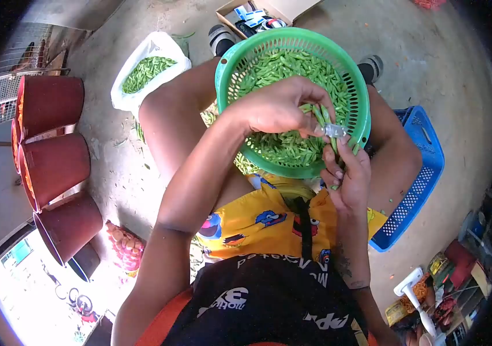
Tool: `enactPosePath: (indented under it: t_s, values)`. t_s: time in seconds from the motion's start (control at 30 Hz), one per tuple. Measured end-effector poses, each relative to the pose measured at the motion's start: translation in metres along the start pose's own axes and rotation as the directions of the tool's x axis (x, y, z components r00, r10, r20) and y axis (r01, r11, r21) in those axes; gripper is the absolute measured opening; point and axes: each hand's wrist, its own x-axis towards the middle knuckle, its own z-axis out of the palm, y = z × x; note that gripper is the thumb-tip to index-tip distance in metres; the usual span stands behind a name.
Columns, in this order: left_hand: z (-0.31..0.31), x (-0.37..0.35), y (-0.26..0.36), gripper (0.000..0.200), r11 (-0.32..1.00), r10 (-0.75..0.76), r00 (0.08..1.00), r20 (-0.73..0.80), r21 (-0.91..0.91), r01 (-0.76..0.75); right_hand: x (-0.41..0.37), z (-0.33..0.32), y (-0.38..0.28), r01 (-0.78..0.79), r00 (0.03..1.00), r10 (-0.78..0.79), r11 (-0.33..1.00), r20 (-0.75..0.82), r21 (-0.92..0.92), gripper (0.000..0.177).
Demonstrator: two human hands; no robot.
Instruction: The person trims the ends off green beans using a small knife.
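Note:
My left hand [283, 106] is closed, pinching several long green pods [318, 115] over a green plastic basket [223, 86]. My right hand [347, 176] is just below it, fingers curled around the lower part of the same pods, with a green end showing by its palm. Between the two hands, at the right thumb tip, sits a small shiny, clear-silvery piece [335, 131]; I cannot tell what it is. Short green pods [292, 66] fill the basket, which stands between my legs.
To the left, a white bag [120, 95] holds more green pods. Dark red buckets [55, 167] line the left side. A blue crate [416, 179] lies beyond my right leg. An open cardboard box [295, 8] is behind the basket. A white-handled object [416, 294] lies lower right.

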Motion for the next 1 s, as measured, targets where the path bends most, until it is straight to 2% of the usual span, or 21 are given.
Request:
enactPosePath:
  t_s: [0.13, 0.3, 0.37, 0.5, 0.63, 0.67, 0.83, 0.9, 1.0]
  values:
    - [-0.005, -0.002, 0.003, 0.026, 0.999, 0.008, 1.000, -0.010, 0.043, -0.008, -0.004, -0.008, -0.001, -0.079, 0.996, 0.081, 0.995, 0.031, -0.059, 0.018]
    - [0.001, -0.003, 0.002, 0.025, 0.999, -0.025, 1.000, -0.010, 0.041, 0.025, -0.003, -0.013, 0.002, -0.092, 0.991, 0.083, 0.991, 0.105, 0.094, 0.014]
    - [-0.016, -0.007, 0.001, 0.025, 0.999, -0.049, 0.994, -0.098, 0.003, 0.050, -0.006, -0.016, 0.000, -0.105, 0.991, 0.093, 0.987, 0.100, 0.120, 0.014]
    - [-0.021, -0.009, 0.005, 0.030, 1.000, 0.011, 0.991, -0.131, 0.027, -0.007, -0.002, -0.017, 0.000, -0.107, 0.991, 0.095, 0.984, 0.090, 0.141, 0.013]
    - [0.005, 0.001, 0.000, 0.033, 0.999, -0.028, 0.998, 0.051, -0.044, 0.030, 0.004, -0.011, 0.001, -0.100, 0.991, 0.088, 0.989, 0.101, 0.113, 0.013]
    - [0.003, 0.001, 0.000, 0.033, 0.998, -0.028, 0.998, 0.052, -0.047, 0.030, 0.004, -0.009, -0.001, -0.101, 0.991, 0.090, 0.988, 0.097, 0.115, 0.013]
    - [-0.022, -0.006, 0.004, 0.032, 0.998, -0.024, 0.996, -0.089, -0.067, 0.018, 0.000, -0.012, -0.002, -0.110, 0.988, 0.094, 0.985, 0.122, 0.134, 0.012]
    - [-0.015, -0.005, 0.004, 0.032, 1.000, -0.017, 0.995, -0.096, -0.009, 0.016, 0.002, -0.013, -0.001, -0.086, 0.993, 0.075, 0.990, 0.096, 0.115, 0.011]
    - [0.003, 0.001, -0.001, 0.034, 0.996, 0.030, 0.994, 0.101, -0.084, -0.021, 0.002, -0.007, 0.002, -0.083, 0.993, 0.071, 0.988, 0.095, 0.130, 0.011]
